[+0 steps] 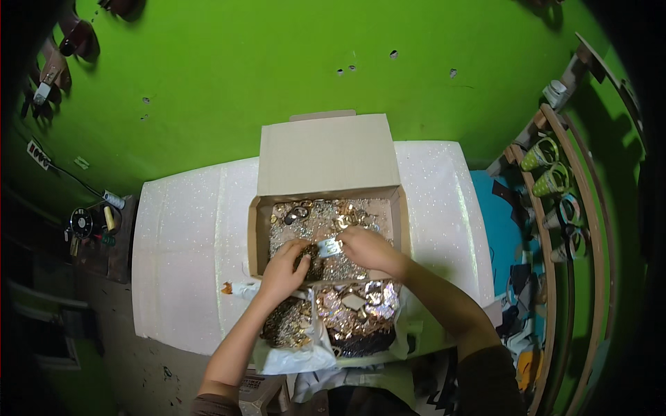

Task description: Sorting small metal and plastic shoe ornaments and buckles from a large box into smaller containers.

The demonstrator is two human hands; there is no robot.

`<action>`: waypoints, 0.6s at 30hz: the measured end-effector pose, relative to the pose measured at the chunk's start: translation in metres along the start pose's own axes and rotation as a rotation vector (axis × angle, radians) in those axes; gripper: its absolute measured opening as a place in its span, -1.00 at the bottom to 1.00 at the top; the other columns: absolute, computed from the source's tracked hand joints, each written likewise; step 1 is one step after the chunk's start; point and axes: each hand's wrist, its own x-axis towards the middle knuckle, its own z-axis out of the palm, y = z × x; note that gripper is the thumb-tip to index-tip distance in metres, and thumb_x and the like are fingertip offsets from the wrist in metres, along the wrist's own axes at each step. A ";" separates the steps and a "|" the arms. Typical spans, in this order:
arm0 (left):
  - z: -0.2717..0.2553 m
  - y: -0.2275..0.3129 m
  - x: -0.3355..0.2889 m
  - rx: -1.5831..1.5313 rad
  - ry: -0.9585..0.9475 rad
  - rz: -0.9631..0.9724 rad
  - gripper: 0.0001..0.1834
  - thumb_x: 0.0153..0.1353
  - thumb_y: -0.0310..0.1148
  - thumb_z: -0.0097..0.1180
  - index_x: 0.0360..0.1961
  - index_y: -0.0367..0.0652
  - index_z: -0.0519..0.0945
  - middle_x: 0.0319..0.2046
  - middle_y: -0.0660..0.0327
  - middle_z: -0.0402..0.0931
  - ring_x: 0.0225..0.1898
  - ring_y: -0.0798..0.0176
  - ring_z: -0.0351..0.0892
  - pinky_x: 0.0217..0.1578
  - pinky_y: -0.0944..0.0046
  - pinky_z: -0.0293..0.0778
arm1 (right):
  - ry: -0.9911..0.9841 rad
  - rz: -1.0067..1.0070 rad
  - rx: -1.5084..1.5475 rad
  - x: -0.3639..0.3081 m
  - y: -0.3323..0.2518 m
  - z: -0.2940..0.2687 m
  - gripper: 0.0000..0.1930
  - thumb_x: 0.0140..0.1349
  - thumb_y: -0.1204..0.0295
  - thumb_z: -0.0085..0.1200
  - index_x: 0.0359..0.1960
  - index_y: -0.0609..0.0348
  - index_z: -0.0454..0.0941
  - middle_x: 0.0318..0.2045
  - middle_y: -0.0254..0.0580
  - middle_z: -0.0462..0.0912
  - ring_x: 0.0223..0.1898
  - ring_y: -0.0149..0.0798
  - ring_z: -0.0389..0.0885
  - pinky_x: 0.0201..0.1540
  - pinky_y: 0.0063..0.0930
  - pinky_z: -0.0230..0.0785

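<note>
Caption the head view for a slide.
Bare left hand and right hand over small shiny silvery pieces in an open rectangular brown cardboard box.

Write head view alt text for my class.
A person's left hand and right hand reach into an open brown cardboard box of small shiny pieces, a pale rectangular piece between the hands. Below lies a glittery white tabletop.

Up on the chipped green wall (277,62), over to my left, hang dark shoes (80,38), with a white socket strip (39,154) below. A black round fan-like object (81,223) sits near it. On the right, a wooden rack (579,180) holds 2 green sandals (551,182).
</note>
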 end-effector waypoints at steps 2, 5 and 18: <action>0.006 -0.009 0.021 0.061 -0.069 -0.014 -0.69 0.09 -0.35 -0.08 -0.14 -0.26 0.44 -0.15 0.00 0.39 -0.11 -0.03 0.39 -0.07 0.20 0.30 | 0.007 -0.069 -0.011 0.012 0.011 0.017 -0.79 -0.03 0.52 -0.10 -0.31 0.20 0.46 -0.29 -0.13 0.47 -0.17 -0.10 0.43 -0.14 -0.29 0.33; 0.015 -0.024 0.048 0.128 -0.195 -0.146 -0.68 0.10 -0.34 -0.09 -0.14 -0.27 0.44 -0.19 -0.02 0.39 -0.14 -0.04 0.40 -0.08 0.18 0.30 | -0.018 -0.208 -0.098 0.031 0.026 0.035 -0.81 -0.04 0.51 -0.08 -0.34 0.18 0.47 -0.23 -0.17 0.45 -0.15 -0.14 0.42 -0.13 -0.32 0.33; 0.032 -0.040 0.067 -0.024 -0.136 -0.276 -0.66 0.12 -0.31 -0.09 -0.15 -0.31 0.46 -0.19 -0.03 0.43 -0.13 0.00 0.42 -0.07 0.22 0.29 | -0.239 -0.250 -0.209 0.044 0.042 0.032 -0.76 -0.10 0.54 -0.01 -0.31 0.23 0.48 -0.24 -0.12 0.43 -0.14 -0.16 0.41 -0.15 -0.31 0.31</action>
